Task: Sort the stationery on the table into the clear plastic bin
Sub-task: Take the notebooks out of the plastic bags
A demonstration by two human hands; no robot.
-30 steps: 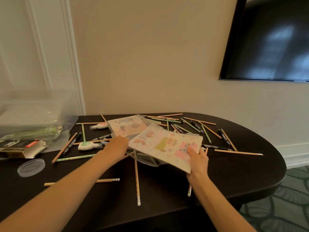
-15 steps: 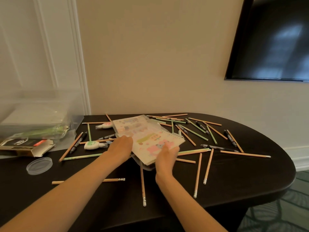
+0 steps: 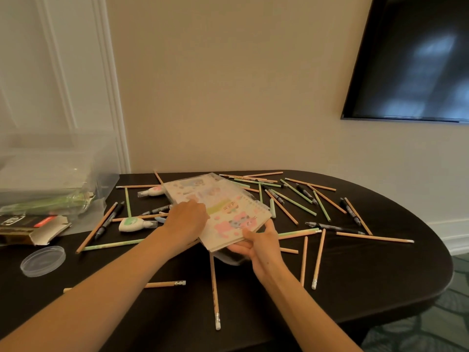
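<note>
Pastel spiral notebooks in clear wrapping lie stacked at the middle of the dark table. My right hand grips the stack's near right corner from below. My left hand lies on its left edge, fingers on the cover. Several pencils and black pens are scattered all around. Two correction tape dispensers lie left of the stack. The clear plastic bin stands at the far left.
An open cardboard box and a round clear lid lie in front of the bin. A wall-mounted dark screen hangs at the upper right. The table's rounded edge curves away on the right.
My right hand slid the right notebook leftward onto the other one, so the two now form one stack. It then moved to the stack's near corner. The left hand stayed on the left edge.
</note>
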